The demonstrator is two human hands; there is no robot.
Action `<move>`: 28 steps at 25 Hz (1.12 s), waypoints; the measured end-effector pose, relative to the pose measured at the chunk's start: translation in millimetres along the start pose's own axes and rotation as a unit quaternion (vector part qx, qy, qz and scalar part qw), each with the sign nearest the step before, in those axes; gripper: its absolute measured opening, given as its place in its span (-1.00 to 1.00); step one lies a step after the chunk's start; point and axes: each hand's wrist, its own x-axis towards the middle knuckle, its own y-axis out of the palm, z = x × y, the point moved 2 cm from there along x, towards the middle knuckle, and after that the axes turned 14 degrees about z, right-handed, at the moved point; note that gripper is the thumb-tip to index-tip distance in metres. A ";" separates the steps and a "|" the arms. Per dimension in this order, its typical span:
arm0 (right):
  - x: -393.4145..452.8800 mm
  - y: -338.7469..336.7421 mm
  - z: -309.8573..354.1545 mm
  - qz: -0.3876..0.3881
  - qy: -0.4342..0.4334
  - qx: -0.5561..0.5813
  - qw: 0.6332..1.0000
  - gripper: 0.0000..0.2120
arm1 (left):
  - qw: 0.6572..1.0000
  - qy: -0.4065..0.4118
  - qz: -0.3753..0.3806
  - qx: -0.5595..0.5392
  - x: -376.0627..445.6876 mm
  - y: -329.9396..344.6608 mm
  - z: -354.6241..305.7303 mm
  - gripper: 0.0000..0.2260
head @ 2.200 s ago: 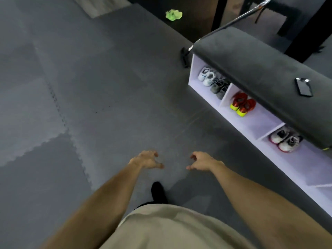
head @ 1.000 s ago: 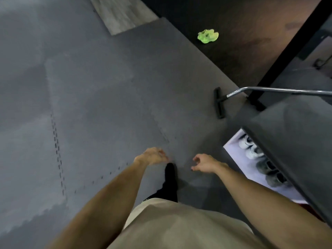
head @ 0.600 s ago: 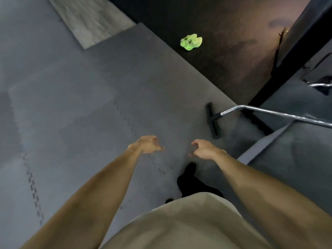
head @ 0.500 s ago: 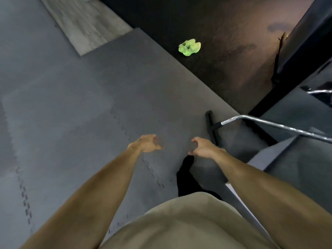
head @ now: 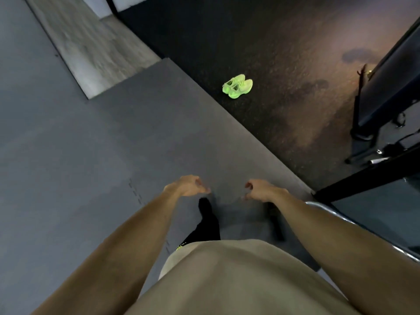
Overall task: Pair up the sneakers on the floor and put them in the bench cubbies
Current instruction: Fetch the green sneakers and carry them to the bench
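Outstanding: one pair of neon green sneakers (head: 237,86), side by side on the dark floor (head: 284,64), well ahead of the grey mat (head: 113,144). Left hand (head: 186,187) and right hand (head: 259,189): both loosely curled, holding nothing. Bench cubbies: not in view. Judged remaining: collect this pair, stow it.

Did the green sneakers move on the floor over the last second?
No. The green sneakers lie on the dark floor just past the mat edge, as before; only the camera moved.
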 end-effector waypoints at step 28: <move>332.1 -619.3 148.4 -0.052 0.018 0.126 0.991 -0.57 | 0.994 0.046 0.038 0.097 361.6 -676.0 -197.3 -0.45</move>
